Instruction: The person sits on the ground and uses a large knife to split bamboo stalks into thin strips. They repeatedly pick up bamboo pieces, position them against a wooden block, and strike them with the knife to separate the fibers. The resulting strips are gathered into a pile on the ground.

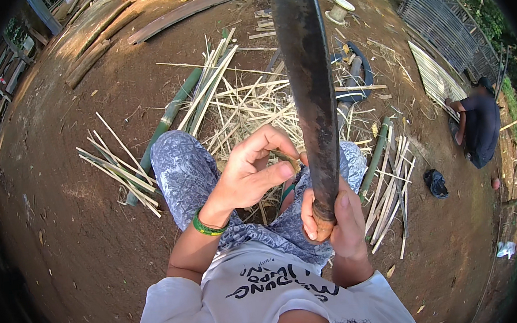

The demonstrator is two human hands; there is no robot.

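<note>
My right hand (344,218) is closed round the wooden handle of a machete (312,89). Its broad, dark, stained blade stands upright, pointing away from me. Just left of the blade, my left hand (248,173) is curled, thumb and fingers closed on a short greenish-tan bamboo strip (289,159). The blade hides part of that strip. Both hands are above my lap, between my bent knees. Beyond them lies a tangled heap of pale bamboo strips and shavings (247,104).
A green bamboo pole (171,114) lies left of the heap, beside split strips (118,171). More strips (390,190) and a bamboo piece (375,151) lie at right. A black bag (436,183) sits near a crouching person (481,120). Logs (88,64) lie far left.
</note>
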